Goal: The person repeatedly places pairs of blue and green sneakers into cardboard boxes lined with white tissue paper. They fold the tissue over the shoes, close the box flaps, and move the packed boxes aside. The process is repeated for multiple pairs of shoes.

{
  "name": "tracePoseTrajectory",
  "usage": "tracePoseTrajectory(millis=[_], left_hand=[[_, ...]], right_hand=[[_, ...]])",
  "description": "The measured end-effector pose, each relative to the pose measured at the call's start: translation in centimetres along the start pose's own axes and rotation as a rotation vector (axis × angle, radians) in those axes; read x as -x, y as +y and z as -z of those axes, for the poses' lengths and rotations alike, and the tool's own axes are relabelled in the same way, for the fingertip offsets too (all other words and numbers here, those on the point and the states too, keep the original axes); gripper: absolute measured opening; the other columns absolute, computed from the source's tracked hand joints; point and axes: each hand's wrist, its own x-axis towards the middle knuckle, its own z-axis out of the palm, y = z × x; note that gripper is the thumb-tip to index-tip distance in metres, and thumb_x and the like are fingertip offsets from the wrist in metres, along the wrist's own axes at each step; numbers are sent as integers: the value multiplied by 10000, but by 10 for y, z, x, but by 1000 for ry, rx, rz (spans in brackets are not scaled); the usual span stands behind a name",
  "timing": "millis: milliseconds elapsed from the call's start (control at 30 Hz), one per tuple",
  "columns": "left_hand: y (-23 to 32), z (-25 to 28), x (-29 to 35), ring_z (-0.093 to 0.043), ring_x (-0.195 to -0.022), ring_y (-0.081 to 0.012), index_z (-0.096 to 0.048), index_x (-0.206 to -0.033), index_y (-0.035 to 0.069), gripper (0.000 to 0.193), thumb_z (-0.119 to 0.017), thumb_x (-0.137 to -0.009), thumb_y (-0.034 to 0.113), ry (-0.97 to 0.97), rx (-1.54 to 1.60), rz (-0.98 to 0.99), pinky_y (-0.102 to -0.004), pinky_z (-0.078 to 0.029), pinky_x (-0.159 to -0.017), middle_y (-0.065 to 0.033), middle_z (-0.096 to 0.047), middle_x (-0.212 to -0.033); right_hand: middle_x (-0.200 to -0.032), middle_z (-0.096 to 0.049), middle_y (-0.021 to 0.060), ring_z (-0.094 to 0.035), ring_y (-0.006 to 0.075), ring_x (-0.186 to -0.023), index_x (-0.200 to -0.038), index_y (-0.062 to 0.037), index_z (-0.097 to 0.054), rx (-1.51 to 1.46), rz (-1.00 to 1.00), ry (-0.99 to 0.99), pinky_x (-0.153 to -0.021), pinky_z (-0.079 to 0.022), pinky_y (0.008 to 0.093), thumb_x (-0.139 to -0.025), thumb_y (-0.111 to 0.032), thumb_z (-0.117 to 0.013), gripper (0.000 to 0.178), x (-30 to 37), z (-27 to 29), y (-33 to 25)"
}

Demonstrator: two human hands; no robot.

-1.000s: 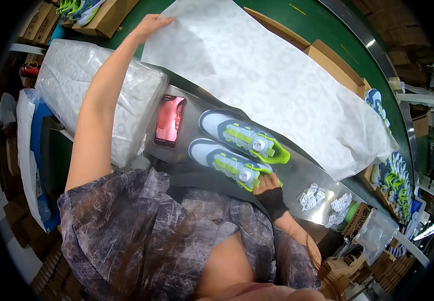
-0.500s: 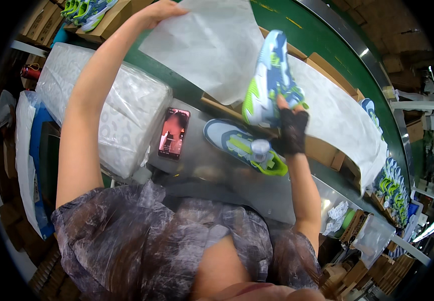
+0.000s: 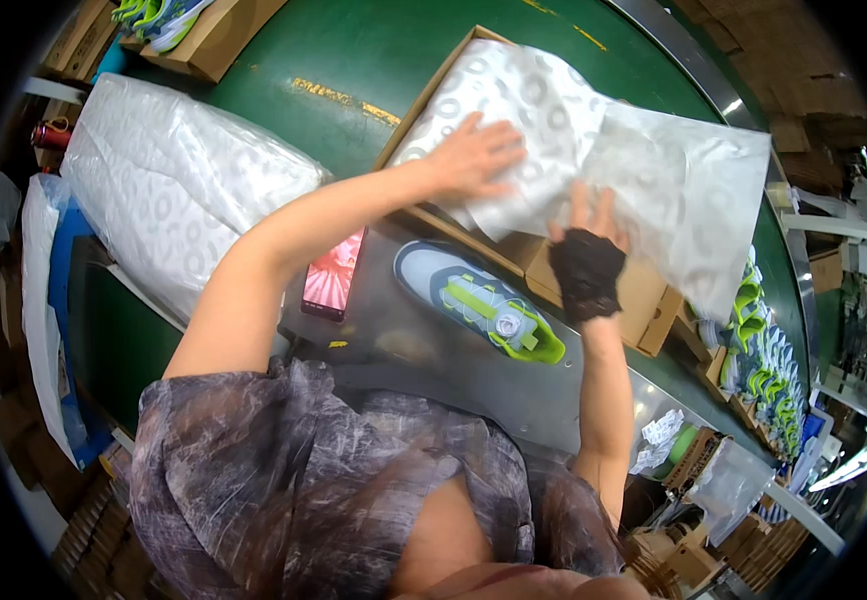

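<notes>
My left hand (image 3: 478, 160) lies flat with fingers spread on white patterned tissue paper (image 3: 538, 85), which covers much of an open cardboard shoebox (image 3: 415, 120). My right hand (image 3: 591, 255), in a black fingerless lace-edged glove, has its fingers stretched out against the paper's near side, slightly blurred. To its right a greyer flap of the paper spreads past the box's edge. One blue-grey and lime sneaker (image 3: 473, 300) rests on the grey metal ledge nearer to me, toe to the left, untouched. Whatever lies beneath the paper is hidden.
A phone (image 3: 333, 280) with a lit screen lies behind my left forearm. A plastic-wrapped stack of patterned paper (image 3: 183, 190) is on the left. The green conveyor (image 3: 343, 55) runs behind; more sneakers (image 3: 768, 370) stand in a row at right, others in a box at far left.
The sneaker in my right hand has gone from view. My left hand has let go of the raised sheet and come down onto the paper over the box. The paper now lies across it.
</notes>
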Motion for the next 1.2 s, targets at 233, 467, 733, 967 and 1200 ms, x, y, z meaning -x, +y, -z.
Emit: tracePoseTrajectory(millis=[233, 467, 733, 967, 1200], left_hand=[[28, 29, -29, -324, -1213, -334, -498, -1183, 85, 769, -563, -651, 636, -710, -331, 190, -652, -138, -960, -186, -428, -1213], [120, 87, 49, -582, -767, -293, -604, -811, 51, 500, -692, -637, 511, -447, 577, 77, -356, -445, -624, -127, -595, -823], [159, 41, 94, -433, -1112, -235, -457, -1150, 43, 739, -777, -535, 300, -198, 359, 281, -489, -300, -894, -76, -496, -1146], [132, 100, 117, -514, -1026, -209, -538, -1093, 75, 623, -793, -569, 294, -110, 827, 477, -392, -315, -921, -76, -570, -1058], [72, 171, 57, -545, -951, -140, -558, -1076, -11, 547, -773, -581, 80, -13, 1053, 761, -268, -417, -858, -73, -599, -1032]], right_hand=[[-1175, -520, 164, -540, 308, -991, -1076, -80, -587, -167, -38, -18, -800, -441, 385, -729, -285, -660, 410, 64, -2, 39], [-1210, -500, 146, -537, 308, -992, -1119, -72, -552, -466, -79, 195, -832, -432, 364, -761, -83, -633, 367, 98, 20, 47], [-1193, -512, 123, -487, 267, -1081, -1156, -121, -526, -147, 210, 97, -901, -359, 410, -738, -188, -670, 447, 61, -1, 33], [-958, -619, 154, -602, 271, -869, -1020, -12, -587, -619, 19, 176, -779, -456, 317, -782, -74, -607, 246, 81, 36, 52], [-829, -636, 101, -600, 196, -742, -993, -16, -595, -810, 31, 5, -698, -466, 297, -783, -91, -593, 223, 143, 35, 42]])
